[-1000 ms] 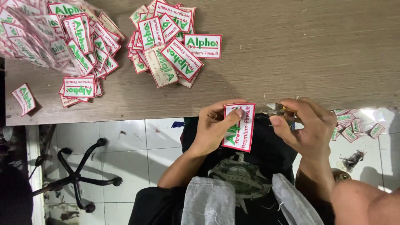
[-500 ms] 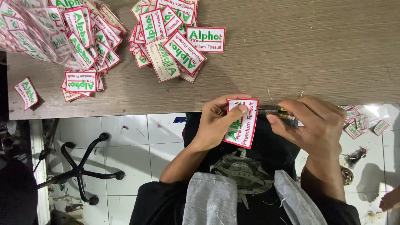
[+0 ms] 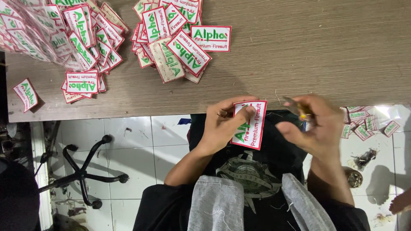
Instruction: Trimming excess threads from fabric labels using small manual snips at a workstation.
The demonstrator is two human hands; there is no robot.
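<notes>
Patch (image 3: 249, 125), white with a red border and green lettering, is pinched by the left hand (image 3: 222, 124), thumb on its face, just off the near edge of the wooden worktop (image 3: 299, 55). Right hand (image 3: 310, 128), blurred, is curled around a small yellowish tool (image 3: 299, 110) just beside the patch. More patches (image 3: 180, 38) lie heaped farther up the worktop.

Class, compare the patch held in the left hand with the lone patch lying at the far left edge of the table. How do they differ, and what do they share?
The held patch is pinched in the left hand off the table edge; the lone patch lies flat on the wooden table, untouched. The held patch is partly covered by fingers; the lone patch shows whole. The held patch looks larger, being nearer the camera. Both are white rectangles with red borders and green and red lettering.
</notes>
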